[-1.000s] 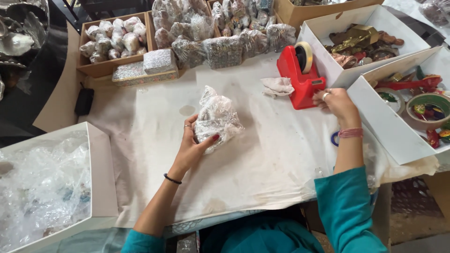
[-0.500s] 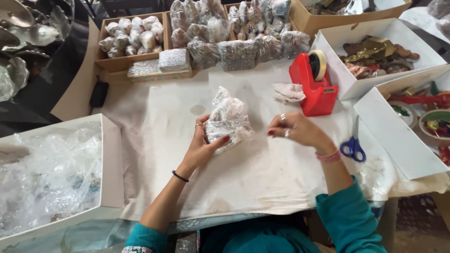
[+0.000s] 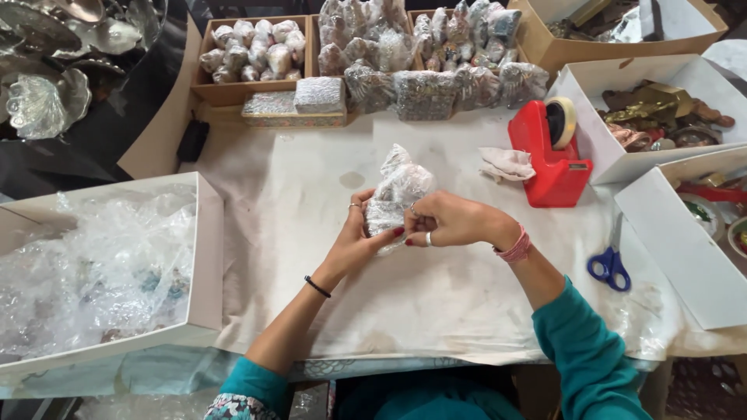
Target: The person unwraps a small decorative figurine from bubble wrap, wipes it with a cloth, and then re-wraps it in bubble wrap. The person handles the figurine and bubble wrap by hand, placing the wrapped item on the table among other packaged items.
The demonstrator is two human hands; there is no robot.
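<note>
Both hands [image 3: 405, 229] together, fingers curled

Two hands, the left hand [image 3: 354, 241] and right hand [image 3: 447, 222], met on one bubble-wrapped bundle [image 3: 395, 190] at frame centre. One red tape dispenser [image 3: 548, 155] and one pair of blue-handled scissors [image 3: 611, 260] lay to the right. One crumpled cloth [image 3: 506, 163] sat beside the dispenser. One white box of bubble wrap [image 3: 204, 257] filled the lower left.

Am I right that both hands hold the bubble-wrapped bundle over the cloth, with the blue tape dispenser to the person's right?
Not quite: the tape dispenser is red, not blue, as the head view shows. The rest stands: the left hand and right hand both hold the bubble-wrapped bundle over the cloth.
</note>
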